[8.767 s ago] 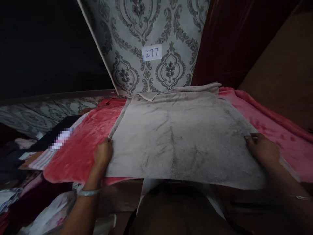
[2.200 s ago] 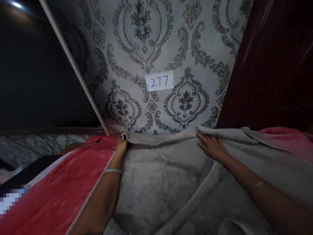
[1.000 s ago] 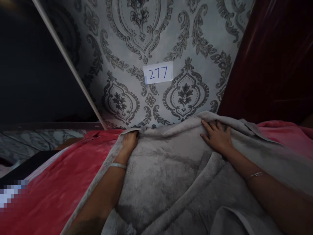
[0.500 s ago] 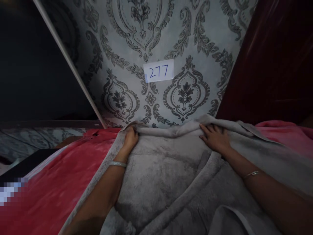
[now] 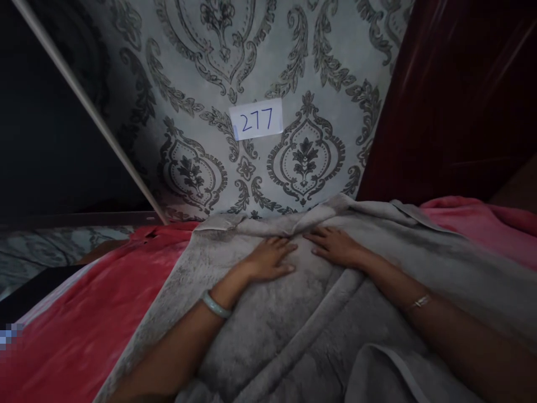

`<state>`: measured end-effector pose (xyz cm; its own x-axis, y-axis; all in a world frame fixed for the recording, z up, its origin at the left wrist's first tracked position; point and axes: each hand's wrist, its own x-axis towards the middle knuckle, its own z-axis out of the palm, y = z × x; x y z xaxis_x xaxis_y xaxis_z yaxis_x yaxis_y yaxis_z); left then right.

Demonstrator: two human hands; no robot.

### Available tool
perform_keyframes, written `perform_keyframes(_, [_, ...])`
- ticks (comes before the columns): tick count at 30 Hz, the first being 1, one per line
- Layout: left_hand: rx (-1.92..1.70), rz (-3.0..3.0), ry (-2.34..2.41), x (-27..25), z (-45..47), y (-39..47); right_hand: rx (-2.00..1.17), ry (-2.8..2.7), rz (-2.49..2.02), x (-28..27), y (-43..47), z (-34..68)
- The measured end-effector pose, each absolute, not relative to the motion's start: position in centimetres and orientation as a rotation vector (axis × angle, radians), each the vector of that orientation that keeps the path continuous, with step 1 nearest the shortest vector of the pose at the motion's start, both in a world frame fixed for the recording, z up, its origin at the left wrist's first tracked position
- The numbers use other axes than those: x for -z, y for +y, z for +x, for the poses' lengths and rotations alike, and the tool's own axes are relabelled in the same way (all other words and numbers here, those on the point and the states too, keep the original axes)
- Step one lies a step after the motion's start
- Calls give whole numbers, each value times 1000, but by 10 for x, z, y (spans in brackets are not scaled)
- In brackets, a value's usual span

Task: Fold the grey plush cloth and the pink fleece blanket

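Our L hand [image 5: 268, 258] & R hand [image 5: 335, 246] lie spread wide on rumpled grey plush cloth [image 5: 272, 313], mottled red fabric [image 5: 104, 308] L of both.

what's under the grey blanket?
Red plush cloth shows past the left edge of the grey blanket, pink plush cloth past its right; both appear to run beneath. Anything under the middle is covered, so can't tell.

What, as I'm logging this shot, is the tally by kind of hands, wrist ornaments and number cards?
Hands: 2 (left hand and right hand, both on the grey plush cloth)
Wrist ornaments: 2 (pale bangle on the left wrist, thin bracelet on the right)
Number cards: 1 (white card reading 277, on the wallpaper)
Total: 5
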<state>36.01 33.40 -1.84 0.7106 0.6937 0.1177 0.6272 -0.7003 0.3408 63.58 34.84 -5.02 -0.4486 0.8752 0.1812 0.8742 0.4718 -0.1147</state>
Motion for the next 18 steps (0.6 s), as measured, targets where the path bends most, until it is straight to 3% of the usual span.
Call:
perform_keyframes(7, [-159, 2746, 1367, 40, 360, 341, -29, -2375, -1653, 53, 360, 660])
perform_keyframes(12, [-163, 2730, 1766, 37, 347, 359, 111, -1816, -1998, 34, 360, 702])
perform_keyframes(18, [-204, 2735, 1807, 40, 344, 364, 197, -1236, -2167, 26, 353, 778])
